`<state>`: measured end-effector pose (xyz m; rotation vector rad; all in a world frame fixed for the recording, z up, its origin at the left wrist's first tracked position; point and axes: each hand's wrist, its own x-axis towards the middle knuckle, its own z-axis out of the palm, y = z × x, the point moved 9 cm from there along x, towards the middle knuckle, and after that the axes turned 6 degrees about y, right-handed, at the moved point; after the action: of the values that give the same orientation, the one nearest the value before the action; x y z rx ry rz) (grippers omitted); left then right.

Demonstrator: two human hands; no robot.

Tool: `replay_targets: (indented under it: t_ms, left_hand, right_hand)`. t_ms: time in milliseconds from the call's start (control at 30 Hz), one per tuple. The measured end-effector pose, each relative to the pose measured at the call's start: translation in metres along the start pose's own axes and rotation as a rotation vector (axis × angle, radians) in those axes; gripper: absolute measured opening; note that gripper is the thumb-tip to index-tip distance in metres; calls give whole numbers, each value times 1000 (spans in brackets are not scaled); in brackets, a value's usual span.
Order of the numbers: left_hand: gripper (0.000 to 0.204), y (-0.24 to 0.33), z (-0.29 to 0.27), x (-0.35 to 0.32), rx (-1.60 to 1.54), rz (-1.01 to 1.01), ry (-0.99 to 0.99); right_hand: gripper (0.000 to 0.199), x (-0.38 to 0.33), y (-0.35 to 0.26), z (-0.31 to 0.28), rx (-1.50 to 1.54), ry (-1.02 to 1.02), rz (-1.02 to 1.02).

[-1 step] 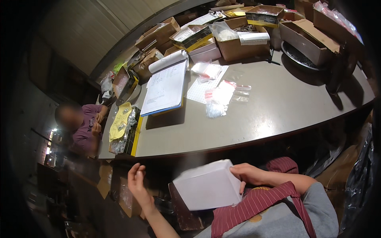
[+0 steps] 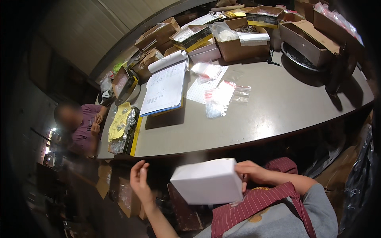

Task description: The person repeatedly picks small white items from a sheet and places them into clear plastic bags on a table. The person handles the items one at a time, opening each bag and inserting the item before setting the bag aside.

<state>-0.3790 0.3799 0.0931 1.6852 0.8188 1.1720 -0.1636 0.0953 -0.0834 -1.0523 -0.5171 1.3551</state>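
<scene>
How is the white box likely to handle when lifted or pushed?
The white box is probably fairly light, since only the right hand visibly grips it, at one end. Its flat faces and defined edges suggest stiff card, unlikely to roll.

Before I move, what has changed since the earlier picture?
The white rectangular box has turned slightly in the right hand, its lower edge now nearer level. The empty left hand has shifted slightly right. Nothing was taken hold of or let go. The blue-edged clipboard with white sheets and the clear plastic bags stayed put.
</scene>
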Motion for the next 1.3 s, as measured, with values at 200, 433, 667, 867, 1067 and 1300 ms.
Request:
replay_targets:
  t_ms: [200,433,667,867,1067,1300]
  left_hand:
    - [22,-2,172,26,237,180,-501]
    - [44,-21,300,58,624,767,-728]
    - [48,-35,310,47,718,808,-725]
    - [49,-29,303,48,693,738,-689]
    - [53,-28,290,44,726,694,-729]
    - [73,-15,246,0,840,782,-667]
  right_hand:
    - [52,-79,-114,-60,-852,158,-819]
    - [21,-154,-80,-99,-1263,353,-503]
    - [12,-148,-182,-74,-1323,599,-720]
    - [61,35,-212,0,-1759,165,-999]
    - [73,127,-185,-36,-1796,-67,-942]
    - [66,123,-195,-50,-1814,-130,-780]
